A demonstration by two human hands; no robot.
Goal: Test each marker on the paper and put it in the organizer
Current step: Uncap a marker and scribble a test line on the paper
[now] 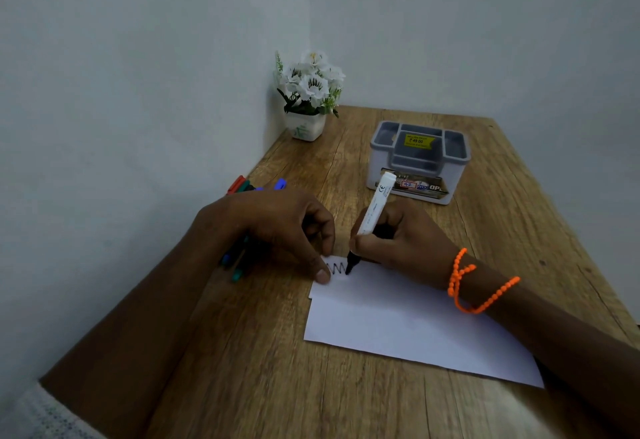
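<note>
The right hand (pixel 394 241) grips a white-barrelled black marker (pixel 372 217) low on the barrel, fingers curled round it, tip touching the paper (pixel 415 327) at the end of a black zigzag (pixel 337 268) near the paper's far left corner. The left hand (pixel 277 227) presses that corner down with a thumb, its other fingers curled; whether it holds anything cannot be told. More markers (pixel 256 186) lie on the bench (pixel 242 369) left of the paper, partly under this hand. The organizer (pixel 419 159) stands beyond the paper, its compartments apparently empty.

Judgement: the marker is light, rigid and smooth; a grip low on the barrel suits writing, mid-barrel suits carrying. The paper is thin and prone to slide, so it needs pinning.
</note>
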